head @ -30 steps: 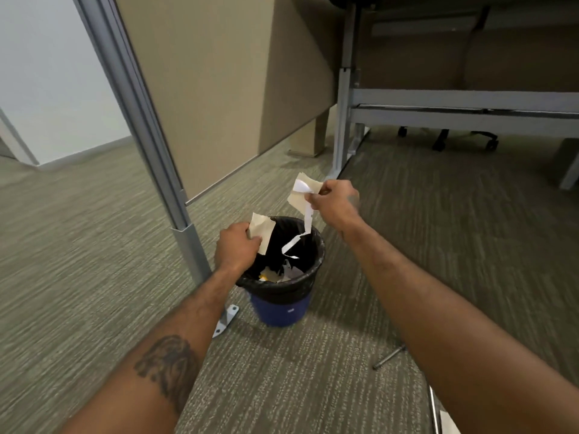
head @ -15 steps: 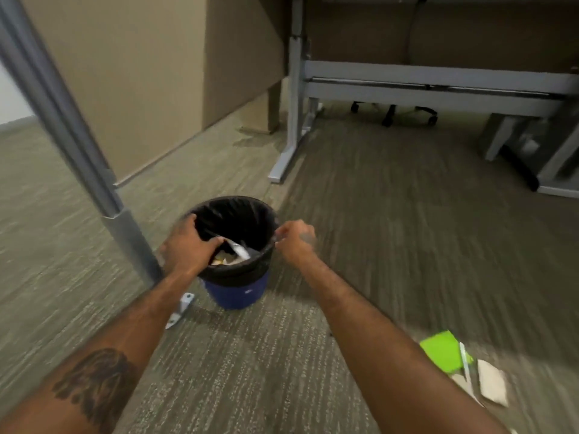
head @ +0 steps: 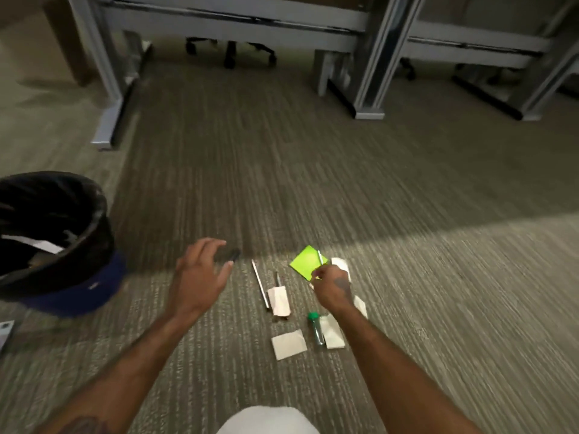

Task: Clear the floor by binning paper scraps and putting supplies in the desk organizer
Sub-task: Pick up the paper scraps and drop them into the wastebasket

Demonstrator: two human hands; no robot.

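Scraps and supplies lie on the carpet in front of me. My right hand [head: 332, 288] is down at the near corner of a green sticky pad [head: 305, 261], fingers bunched; I cannot tell if it grips anything. My left hand [head: 200, 274] hovers open and empty above the carpet, left of a white pen [head: 260, 283]. White paper scraps [head: 279, 300] [head: 289, 344] [head: 333, 335] lie around a green-capped tube [head: 315, 327]. A second pen [head: 320, 256] rests across the pad. The blue bin [head: 78, 296] with a black liner stands at the left, paper inside.
Grey desk legs [head: 108, 120] [head: 369, 89] and chair wheels [head: 230, 56] stand at the back. A small dark object [head: 230, 254] lies just beyond my left fingers. A paper corner [head: 4, 332] shows at the left edge. My white-clad knee [head: 266, 421] fills the bottom.
Both hands dropped their scraps into the bin and left it. My view swung right, and the hands now reach over the pile on the floor.
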